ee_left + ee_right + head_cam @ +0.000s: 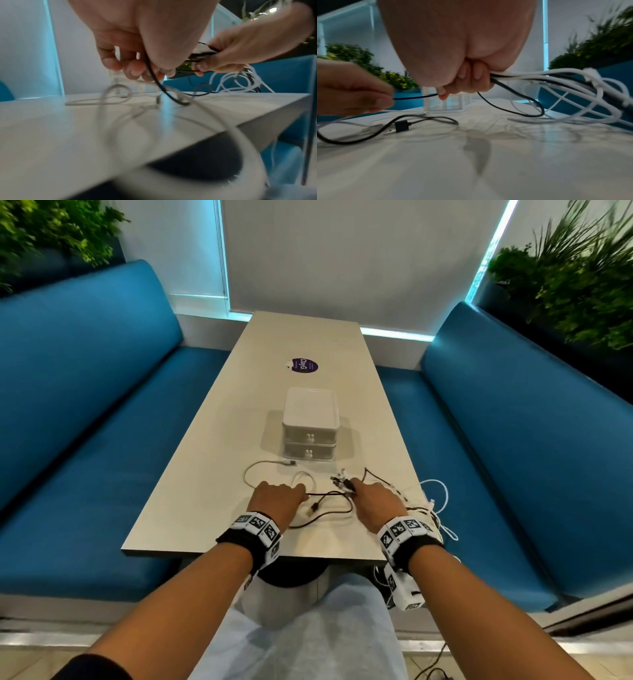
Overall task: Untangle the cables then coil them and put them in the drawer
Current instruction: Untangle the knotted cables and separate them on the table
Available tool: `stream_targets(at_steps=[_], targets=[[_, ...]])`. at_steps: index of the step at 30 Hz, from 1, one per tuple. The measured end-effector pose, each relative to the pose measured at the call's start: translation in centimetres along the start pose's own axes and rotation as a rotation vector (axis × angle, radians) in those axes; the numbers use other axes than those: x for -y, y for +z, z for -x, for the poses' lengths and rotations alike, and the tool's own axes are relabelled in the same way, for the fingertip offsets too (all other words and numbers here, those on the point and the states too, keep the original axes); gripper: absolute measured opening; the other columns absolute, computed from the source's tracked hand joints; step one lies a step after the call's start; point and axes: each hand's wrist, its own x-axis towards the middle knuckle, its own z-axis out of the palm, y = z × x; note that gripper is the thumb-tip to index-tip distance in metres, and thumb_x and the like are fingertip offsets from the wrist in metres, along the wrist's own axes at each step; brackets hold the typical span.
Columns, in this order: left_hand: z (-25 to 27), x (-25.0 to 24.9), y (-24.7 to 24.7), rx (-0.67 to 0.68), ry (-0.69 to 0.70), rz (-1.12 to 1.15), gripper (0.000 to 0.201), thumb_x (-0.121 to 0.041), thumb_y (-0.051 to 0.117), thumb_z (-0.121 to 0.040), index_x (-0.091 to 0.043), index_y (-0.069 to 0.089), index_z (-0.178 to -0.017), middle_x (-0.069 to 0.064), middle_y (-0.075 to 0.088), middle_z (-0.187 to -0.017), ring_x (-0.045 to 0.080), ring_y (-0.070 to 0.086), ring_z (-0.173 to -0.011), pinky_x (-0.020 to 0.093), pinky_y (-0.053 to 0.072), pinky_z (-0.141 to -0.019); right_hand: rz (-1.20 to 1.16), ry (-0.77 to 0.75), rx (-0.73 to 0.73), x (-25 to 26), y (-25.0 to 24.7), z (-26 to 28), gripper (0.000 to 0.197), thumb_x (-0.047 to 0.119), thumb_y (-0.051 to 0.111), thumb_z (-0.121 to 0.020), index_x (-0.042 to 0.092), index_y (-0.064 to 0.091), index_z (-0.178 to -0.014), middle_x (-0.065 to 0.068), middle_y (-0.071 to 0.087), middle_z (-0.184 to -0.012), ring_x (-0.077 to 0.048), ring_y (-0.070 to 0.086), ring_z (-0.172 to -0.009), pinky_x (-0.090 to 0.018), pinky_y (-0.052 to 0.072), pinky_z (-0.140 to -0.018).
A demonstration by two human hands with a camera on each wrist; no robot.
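On the near end of the pale worktop (212, 440), between two blue benches (85, 412), lies the lot: a tangle of thin charging cables.

Black cable (325, 510): slim, round, matt; one length runs taut between the two hands, the rest loops loosely on the worktop toward the near edge. One black rectangular plug (401, 126) lies flat on the surface, seen from the right wrist.

White cables (436, 494): glossy, somewhat thicker; several strands gathered in overlapping loops at the right edge of the worktop, some hanging over it. Exact count cannot be told from the tangle. One further pale cable (270, 465) lies apart in an open curve just before the drawer unit, its metal-tipped plug pointing right.

Left hand (279, 498): knuckles up, low over the worktop, fingers curled; the grip pinches the black cable between thumb and fingertips (135, 70), as the left wrist view shows.

Right hand (376, 501): fist clenched round a bundle of black and white strands; a cluster of plug ends (340, 479) juts out past the fingers toward the drawer unit.

Drawer unit (310, 426): one, white plastic, two stacked drawers, both closed, each with a small white knob; it stands at mid-worktop, just beyond the cables and apart from them.

Other items: one round purple sticker (303, 365) beyond the unit; two banks of green plants (575, 275) behind the benches; one marker band on each wrist (257, 527).
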Motion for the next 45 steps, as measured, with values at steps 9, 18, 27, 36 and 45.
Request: stream_targets(at_steps=[9, 18, 27, 36, 45], targets=[[-0.7, -0.1, -0.3, -0.005, 0.008, 0.214, 0.03, -0.029, 0.034, -0.106, -0.015, 0.056, -0.117, 0.007, 0.056, -0.116, 0.028, 0.048, -0.109, 0.036, 0.04, -0.088, 0.009, 0.249, -0.026, -2.8, 0.5, 0.8, 0.024, 0.028, 0.035, -0.102, 0.017, 0.049, -0.117, -0.011, 0.063, -0.093, -0.033, 0.064, -0.083, -0.035, 0.048, -0.065], [-1.2, -0.4, 2.0, 0.191, -0.002, 0.307, 0.032, -0.028, 0.033, -0.105, -0.01, 0.056, -0.117, 0.013, 0.057, -0.114, 0.03, 0.047, -0.113, 0.039, 0.042, -0.086, -0.337, 0.197, -0.076, 0.2, 1.8, 0.3, 0.033, 0.039, 0.033, -0.102, 0.019, 0.053, -0.119, -0.018, 0.065, -0.101, -0.04, 0.062, -0.091, -0.041, 0.051, -0.075], [-1.0, -1.1, 2.0, 0.129, 0.027, 0.327, 0.029, -0.03, 0.034, -0.104, -0.014, 0.053, -0.12, 0.011, 0.058, -0.105, 0.031, 0.05, -0.104, 0.042, 0.046, -0.078, -0.354, -0.033, 0.076, 4.0, 3.5, 0.0, 0.027, 0.031, 0.042, -0.101, 0.014, 0.058, -0.115, -0.014, 0.068, -0.107, -0.036, 0.06, -0.099, -0.041, 0.049, -0.079], [-0.8, 0.5, 3.1, 0.12, 0.092, 0.123, 0.029, -0.031, 0.034, -0.105, -0.014, 0.055, -0.116, 0.006, 0.059, -0.118, 0.028, 0.046, -0.114, 0.036, 0.034, -0.079, -0.119, 0.065, 0.065, -0.3, 2.0, 0.0, 0.031, 0.043, 0.04, -0.101, 0.02, 0.057, -0.114, -0.014, 0.067, -0.098, -0.035, 0.064, -0.087, -0.037, 0.051, -0.07], [0.0, 1.6, 3.0, 0.109, 0.084, 0.017, 0.025, -0.023, 0.039, -0.1, -0.025, 0.053, -0.12, -0.001, 0.061, -0.115, 0.025, 0.048, -0.112, 0.041, 0.03, -0.092, 0.114, 0.335, 0.082, -8.3, -0.2, 1.8, 0.028, 0.023, 0.031, -0.101, 0.018, 0.054, -0.115, -0.011, 0.064, -0.103, -0.031, 0.064, -0.09, -0.04, 0.054, -0.077]])
